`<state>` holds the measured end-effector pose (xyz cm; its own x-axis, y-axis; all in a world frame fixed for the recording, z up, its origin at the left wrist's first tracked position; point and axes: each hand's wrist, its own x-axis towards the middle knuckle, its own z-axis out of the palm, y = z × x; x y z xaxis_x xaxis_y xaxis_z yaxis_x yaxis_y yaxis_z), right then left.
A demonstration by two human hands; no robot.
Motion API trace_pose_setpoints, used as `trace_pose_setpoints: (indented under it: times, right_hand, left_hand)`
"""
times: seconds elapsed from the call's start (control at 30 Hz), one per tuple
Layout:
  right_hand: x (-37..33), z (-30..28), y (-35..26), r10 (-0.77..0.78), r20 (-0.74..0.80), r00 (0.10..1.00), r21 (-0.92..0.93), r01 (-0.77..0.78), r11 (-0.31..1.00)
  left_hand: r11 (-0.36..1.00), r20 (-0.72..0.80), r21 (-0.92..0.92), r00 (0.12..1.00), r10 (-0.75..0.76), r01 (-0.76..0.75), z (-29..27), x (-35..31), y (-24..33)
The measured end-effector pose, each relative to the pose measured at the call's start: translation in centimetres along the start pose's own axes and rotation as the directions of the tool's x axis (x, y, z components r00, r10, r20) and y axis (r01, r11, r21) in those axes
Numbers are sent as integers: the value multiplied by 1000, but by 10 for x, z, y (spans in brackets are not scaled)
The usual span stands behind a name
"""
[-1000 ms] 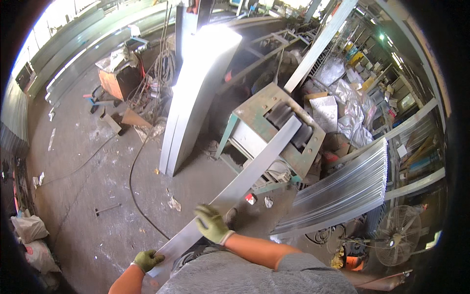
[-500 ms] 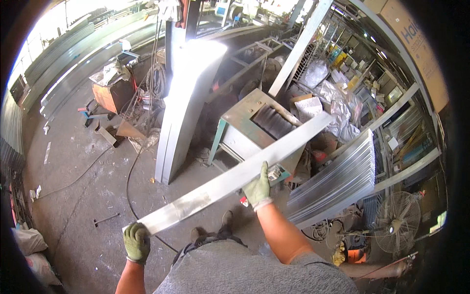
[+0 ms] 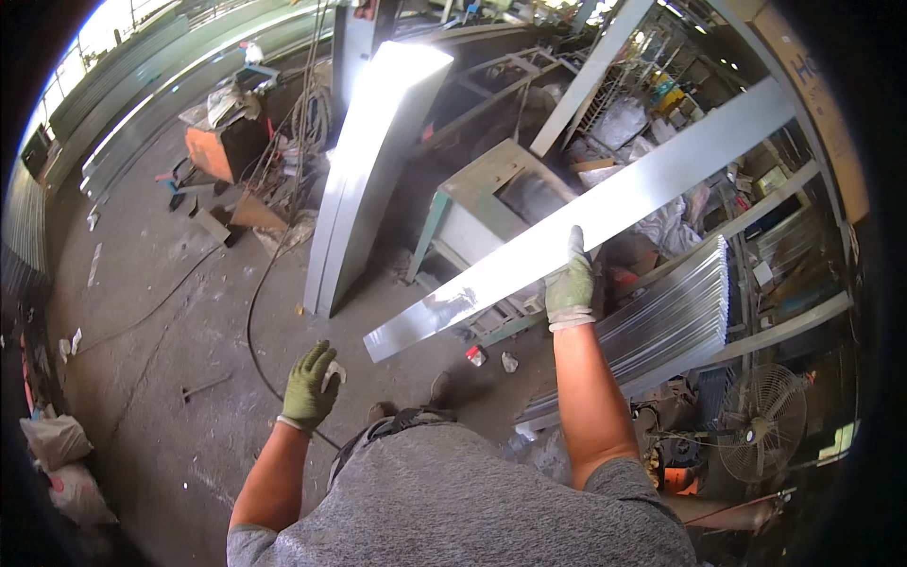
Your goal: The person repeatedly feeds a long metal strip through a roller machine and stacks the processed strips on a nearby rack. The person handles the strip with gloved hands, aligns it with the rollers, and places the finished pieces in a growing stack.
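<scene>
My right hand (image 3: 572,288), in a green work glove, grips a long flat silvery metal strip (image 3: 510,260) near its middle, thumb lying along the upper face. The strip slants from its near-left end, hanging in the air over the floor, up to the far right, passing in front of a green-edged metal cabinet (image 3: 468,203). Apart from the strip, below and left of its near end, my left hand (image 3: 310,387) is gloved too. Its fingers are curled around a small white wad (image 3: 333,375), perhaps a rag; its exact kind is unclear.
Stacked shiny metal profiles (image 3: 364,189) stand ahead on the floor. Ribbed metal sheets (image 3: 652,312) lie to the right, with a caged fan (image 3: 761,420) nearer. A black cable (image 3: 250,331) crosses the floor; a T-shaped metal piece (image 3: 203,386) and white sacks (image 3: 71,463) are left.
My left hand has let go of the strip's near end and moved right. The strip has shifted up and right with my right hand, and a white wad now shows in my left.
</scene>
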<state>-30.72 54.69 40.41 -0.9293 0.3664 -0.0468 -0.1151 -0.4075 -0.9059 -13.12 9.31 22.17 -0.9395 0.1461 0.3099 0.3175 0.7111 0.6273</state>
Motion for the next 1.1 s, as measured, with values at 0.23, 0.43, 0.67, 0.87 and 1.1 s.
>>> trace_pose_setpoints:
  times: [0.23, 0.43, 0.67, 0.87, 1.1]
  right_hand:
    - [-41, 45, -31, -293, 241, 925, -501, 377, 779]
    - [-85, 90, 7, -21, 444, 896, -787, 401, 469]
    - [-113, 104, 57, -7, 749, 663, -633, 719, 287]
    - [-105, 79, 105, 264, 832, 487, -531, 838, 128]
    - [-62, 24, 140, 385, 871, 306, -329, 944, -6]
  left_hand:
    - [950, -314, 142, 898, 309, -277, -89, 79, 52]
    - [865, -432, 397, 769, 471, -308, -160, 97, 80]
    - [771, -484, 627, 719, 499, -113, -240, 67, 76]
    - [681, -278, 712, 959, 54, 168, -247, 23, 42]
    - [759, 166, 568, 859, -484, 318, -130, -67, -27]
